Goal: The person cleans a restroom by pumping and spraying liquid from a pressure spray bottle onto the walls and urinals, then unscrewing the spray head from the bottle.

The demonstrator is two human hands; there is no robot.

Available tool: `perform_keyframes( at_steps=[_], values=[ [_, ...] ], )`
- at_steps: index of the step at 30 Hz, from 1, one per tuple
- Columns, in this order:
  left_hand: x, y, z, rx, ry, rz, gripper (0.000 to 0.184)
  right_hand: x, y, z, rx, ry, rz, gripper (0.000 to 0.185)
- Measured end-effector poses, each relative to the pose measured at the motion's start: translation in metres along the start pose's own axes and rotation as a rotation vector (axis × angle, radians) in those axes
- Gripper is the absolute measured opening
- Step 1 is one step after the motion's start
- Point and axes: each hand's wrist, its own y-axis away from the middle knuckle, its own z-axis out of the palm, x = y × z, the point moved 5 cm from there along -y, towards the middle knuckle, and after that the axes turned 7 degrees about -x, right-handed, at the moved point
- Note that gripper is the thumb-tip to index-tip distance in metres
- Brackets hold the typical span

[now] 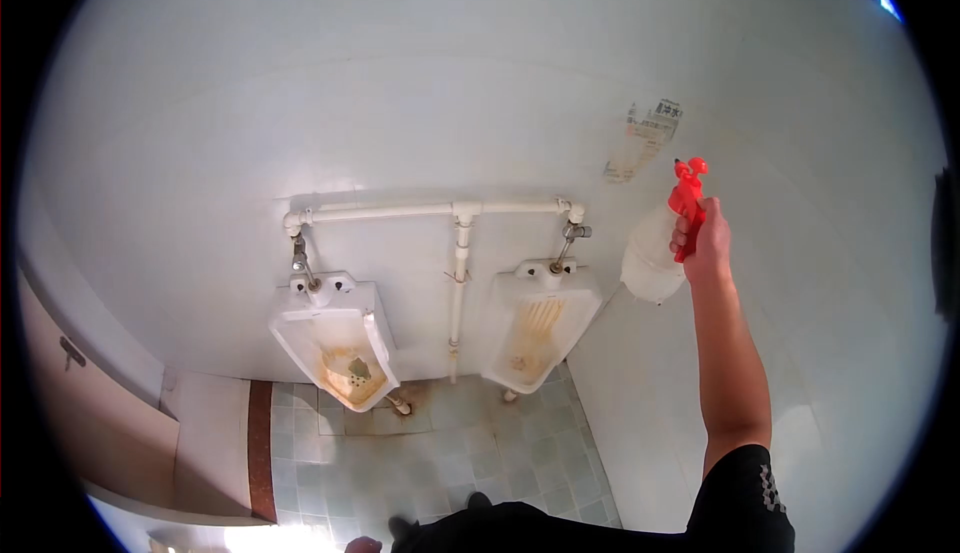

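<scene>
My right hand (708, 241) is closed around the red handle of a spray bottle (652, 261), raised at arm's length near the right wall. The bottle's translucent white body hangs tilted to the left of my fist, and its red nozzle head points up. Only a sliver of my left hand (363, 545) shows at the bottom edge, so its fingers cannot be made out. Below and to the left of the bottle, a white urinal (543, 328) with yellow-brown stains is fixed to the wall. A second stained urinal (335, 343) hangs further left.
A white pipe (390, 211) with metal valves links both urinals. A torn printed notice (645, 138) sticks to the wall above the bottle. Pale tiles (440, 463) cover the floor around my shoes. A partition door with a metal latch (72, 353) stands at the left.
</scene>
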Motion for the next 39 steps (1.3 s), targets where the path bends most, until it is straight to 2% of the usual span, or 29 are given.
perform_keyframes(
  at_steps=[1, 3, 4, 5, 7, 9, 11, 12, 15, 16, 19, 20, 23, 26, 27, 29, 32, 35, 37, 39],
  values=[
    [0.005, 0.006, -0.002, -0.018, 0.035, 0.015, 0.026, -0.003, 0.002, 0.016, -0.009, -0.056, -0.02, 0.022],
    [-0.025, -0.026, 0.034, -0.058, -0.13, -0.033, 0.03, -0.001, 0.016, 0.048, -0.115, -0.012, 0.016, 0.022],
    [-0.014, -0.007, 0.008, -0.058, 0.1, -0.19, 0.031, 0.0, 0.021, 0.068, -0.168, 0.037, 0.022, 0.022],
    [0.021, 0.017, -0.052, -0.056, 0.333, -0.339, 0.033, 0.004, 0.026, 0.088, -0.213, 0.036, 0.03, 0.022],
    [0.023, 0.024, -0.073, -0.027, 0.377, -0.418, 0.037, 0.018, 0.038, 0.128, -0.283, -0.057, 0.096, 0.025],
    [-0.004, 0.022, -0.069, 0.029, 0.366, -0.413, 0.037, 0.036, 0.052, 0.173, -0.357, -0.087, 0.137, 0.025],
    [-0.018, 0.029, -0.078, -0.139, 0.206, -0.334, 0.038, 0.058, 0.073, 0.227, -0.426, -0.111, 0.182, 0.026],
    [-0.03, 0.039, -0.083, -0.068, 0.325, -0.413, 0.04, 0.071, 0.087, 0.257, -0.47, -0.118, 0.205, 0.026],
    [-0.091, 0.057, -0.071, 0.042, 0.349, -0.362, 0.043, 0.106, 0.132, 0.351, -0.602, -0.131, 0.266, 0.026],
    [-0.127, 0.058, -0.049, 0.102, 0.383, -0.414, 0.043, 0.118, 0.15, 0.383, -0.646, -0.119, 0.303, 0.025],
    [-0.192, 0.096, -0.049, 0.068, 0.348, -0.384, 0.044, 0.154, 0.203, 0.481, -0.761, -0.122, 0.376, 0.025],
    [-0.177, 0.13, -0.092, 0.074, 0.214, -0.363, 0.031, 0.162, 0.22, 0.51, -0.767, -0.123, 0.395, 0.026],
    [-0.248, 0.16, -0.078, 0.03, 0.295, -0.498, 0.034, 0.197, 0.263, 0.595, -0.84, -0.177, 0.439, 0.025],
    [-0.309, 0.176, -0.071, 0.046, 0.275, -0.516, 0.036, 0.223, 0.302, 0.666, -0.902, -0.287, 0.477, 0.025],
    [-0.326, 0.176, -0.071, 0.044, 0.277, -0.522, 0.036, 0.232, 0.311, 0.685, -0.905, -0.288, 0.483, 0.025],
    [-0.348, 0.178, -0.076, 0.168, 0.562, -0.628, 0.043, 0.244, 0.326, 0.711, -0.873, -0.379, 0.517, 0.024],
    [-0.362, 0.169, -0.103, 0.211, 0.654, -0.629, 0.042, 0.256, 0.339, 0.738, -0.831, -0.42, 0.498, 0.023],
    [-0.383, 0.147, -0.132, 0.173, 0.63, -0.585, 0.037, 0.267, 0.344, 0.748, -0.745, -0.431, 0.469, 0.023],
    [-0.407, 0.12, -0.153, 0.24, 0.598, -0.495, 0.036, 0.272, 0.342, 0.746, -0.649, -0.325, 0.4, 0.023],
    [-0.429, 0.107, -0.212, 0.271, 0.579, -0.537, 0.038, 0.291, 0.347, 0.751, -0.596, -0.292, 0.349, 0.024]
  ],
)
